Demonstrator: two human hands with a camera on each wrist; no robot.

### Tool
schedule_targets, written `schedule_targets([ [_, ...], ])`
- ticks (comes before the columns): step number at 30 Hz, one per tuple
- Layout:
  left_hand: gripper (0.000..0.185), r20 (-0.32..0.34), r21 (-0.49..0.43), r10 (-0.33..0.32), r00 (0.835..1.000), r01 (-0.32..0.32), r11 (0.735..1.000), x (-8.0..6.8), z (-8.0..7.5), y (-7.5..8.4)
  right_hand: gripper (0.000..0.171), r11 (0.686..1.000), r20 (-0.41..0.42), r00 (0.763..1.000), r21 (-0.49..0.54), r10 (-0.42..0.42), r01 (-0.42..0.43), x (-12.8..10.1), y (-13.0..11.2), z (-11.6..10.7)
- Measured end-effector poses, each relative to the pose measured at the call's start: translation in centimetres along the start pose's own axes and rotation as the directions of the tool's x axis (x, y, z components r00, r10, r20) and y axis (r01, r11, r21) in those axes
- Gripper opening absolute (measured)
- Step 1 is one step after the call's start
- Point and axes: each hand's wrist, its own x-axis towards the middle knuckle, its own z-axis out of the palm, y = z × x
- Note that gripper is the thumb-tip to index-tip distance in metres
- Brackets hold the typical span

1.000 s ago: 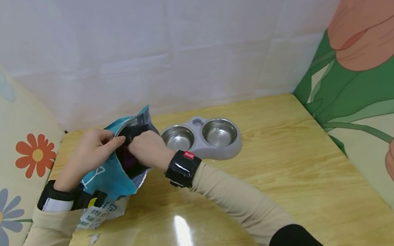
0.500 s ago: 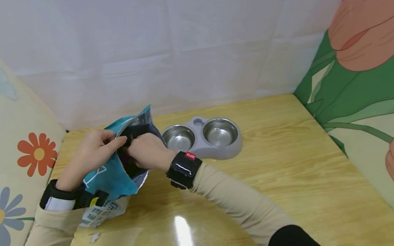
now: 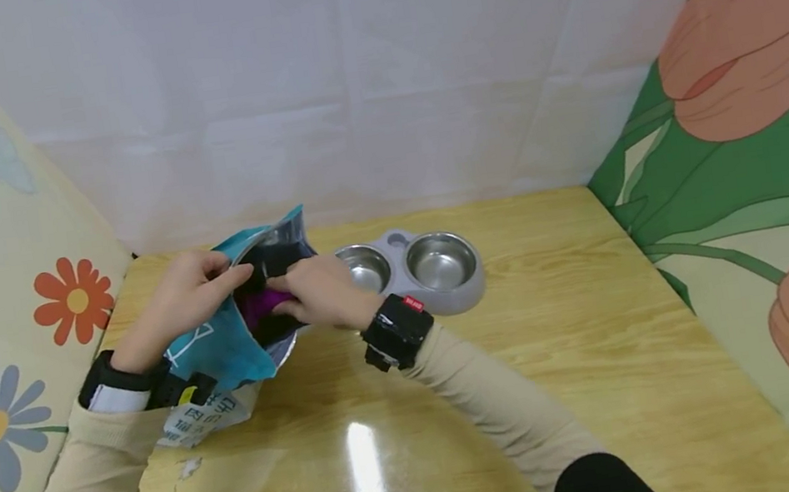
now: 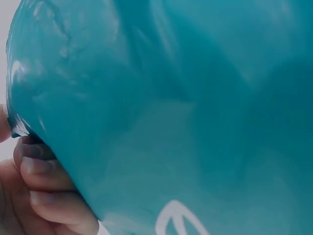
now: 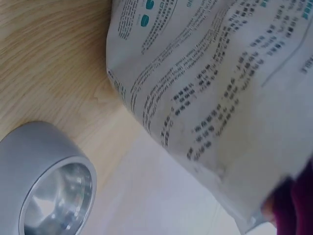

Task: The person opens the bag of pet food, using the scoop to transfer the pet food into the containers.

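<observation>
My left hand (image 3: 193, 295) pinches the near rim of a teal and white printed bag (image 3: 232, 357), which stands tilted with its silvery mouth spread. In the left wrist view, curled fingertips (image 4: 51, 186) show at the edge of the teal film. At the bag's mouth my right hand (image 3: 325, 293) grips a purple object (image 3: 266, 302), whose lower part is hidden inside. That purple object (image 5: 298, 205) fills a corner of the right wrist view, too blurred to tell its kind. The bag's white back (image 5: 205, 93) carries lines of small print.
Just right of the bag stands a grey double pet feeder (image 3: 458, 297) with two steel bowls; my right hand partly covers the left one. A white cloth (image 3: 344, 102) hangs behind the wooden table (image 3: 571, 372). Floral panels (image 3: 735, 190) flank both sides.
My right hand has drawn back up and to the right, out of the bag's mouth, and more of the purple object in its grip shows. The left hand keeps its hold on the rim.
</observation>
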Motion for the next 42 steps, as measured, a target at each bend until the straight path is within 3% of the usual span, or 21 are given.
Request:
schedule_targets([
  [9,0.042,-0.023,0.035,0.025,0.999,-0.024,0.999,0.1,-0.4,-0.1,0.040,0.997,-0.035,0.999,0.072,0.042,-0.039,-1.9,1.3,-0.7],
  [15,0.042,-0.027,0.042,0.004,1.000,-0.003,0.999,0.1,-0.5,-0.1,0.038,0.996,-0.127,0.989,0.050,0.077,-0.071,-3.4,2.4,-0.4],
  [23,0.042,-0.028,0.035,0.006,1.000,-0.005,0.999,0.1,-0.6,-0.1,0.034,0.988,-0.254,0.965,0.155,0.064,-0.024,-5.3,4.1,0.9],
  [31,0.041,-0.030,0.022,0.026,0.999,-0.025,0.999,0.0,-0.7,-0.1,0.030,0.982,-0.372,0.925,0.186,0.076,-0.006,-6.9,4.8,2.4],
  [37,0.041,-0.019,0.036,0.028,0.999,-0.027,0.999,0.0,-0.7,0.0,0.025,0.977,-0.365,0.921,0.201,0.138,-0.067,-7.7,5.0,3.1],
  [42,0.041,-0.012,0.030,0.020,1.000,-0.019,0.999,-0.1,-0.7,0.1,0.031,0.973,-0.359,0.915,0.200,0.186,-0.119,-8.2,5.0,3.5],
])
